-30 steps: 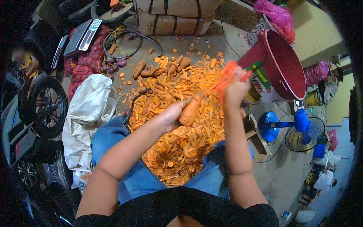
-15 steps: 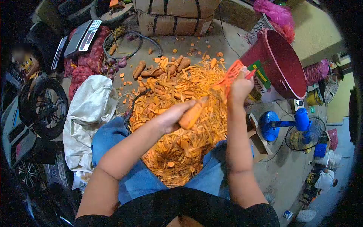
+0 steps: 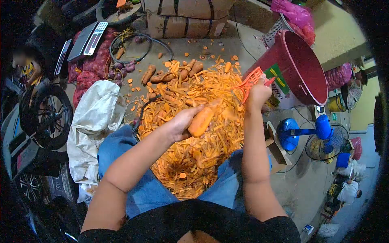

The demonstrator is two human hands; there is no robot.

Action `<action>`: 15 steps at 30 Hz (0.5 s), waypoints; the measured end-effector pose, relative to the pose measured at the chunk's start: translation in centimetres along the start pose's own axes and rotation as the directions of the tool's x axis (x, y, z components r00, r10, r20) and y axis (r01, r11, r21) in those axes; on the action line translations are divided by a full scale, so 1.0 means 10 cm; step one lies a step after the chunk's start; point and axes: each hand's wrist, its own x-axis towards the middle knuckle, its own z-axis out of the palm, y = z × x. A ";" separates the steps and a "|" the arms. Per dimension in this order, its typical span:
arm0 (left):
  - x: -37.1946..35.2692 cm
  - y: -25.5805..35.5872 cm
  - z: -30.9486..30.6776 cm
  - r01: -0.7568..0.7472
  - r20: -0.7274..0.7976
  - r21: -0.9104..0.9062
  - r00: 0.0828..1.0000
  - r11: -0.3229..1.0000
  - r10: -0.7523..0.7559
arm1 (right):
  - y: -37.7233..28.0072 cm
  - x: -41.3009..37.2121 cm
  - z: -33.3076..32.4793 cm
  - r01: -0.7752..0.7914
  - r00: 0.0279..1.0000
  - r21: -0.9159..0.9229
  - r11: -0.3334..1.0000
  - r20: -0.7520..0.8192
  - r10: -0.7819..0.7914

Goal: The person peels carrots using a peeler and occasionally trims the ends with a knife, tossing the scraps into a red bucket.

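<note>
Left grip clamps a blurry-ended carrot; right grip clamps a partly hidden slotted tool.

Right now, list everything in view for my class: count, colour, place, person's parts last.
Carrot: 1, orange, centre
Peeler: 1, orange, centre
Peelings: uncounted, orange, centre heap
Unpeeled carrots: several, brownish, heap's far edge
Tub: 1, dark red, right
Fan: 1, blue, right
Bag: 1, pink, top right
Boxes: 2, brown, top
Sack: 1, white, left
Net sacks: several, red, upper left
Scale: 1, grey, on net sacks
Onions: several, purple, beside net sacks
Hose: 1, dark, upper left
Wheels: 2 or more, black, left
Other people: 2, white and yellow clothing, edges
Left hand: 1, bare, on carrot
Right hand: 1, bare, on peeler
Jeans: 1, blue, bottom
Shirt: 1, black, bottom
</note>
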 end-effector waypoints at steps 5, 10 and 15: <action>0.19 -0.05 -0.08 -0.040 -0.116 -0.200 0.993 0.979 0.017 | -0.29 -0.70 0.16 0.298 0.913 0.194 0.935 0.230 -0.338; 0.20 -0.11 -0.09 -0.162 0.016 0.064 0.987 0.985 0.162 | -0.29 -0.88 0.20 0.247 0.916 0.077 0.966 0.306 -0.258; -0.03 -0.07 0.05 0.014 0.046 0.054 0.999 0.998 -0.017 | 0.03 -0.03 0.02 0.021 1.000 -0.037 0.999 0.014 -0.021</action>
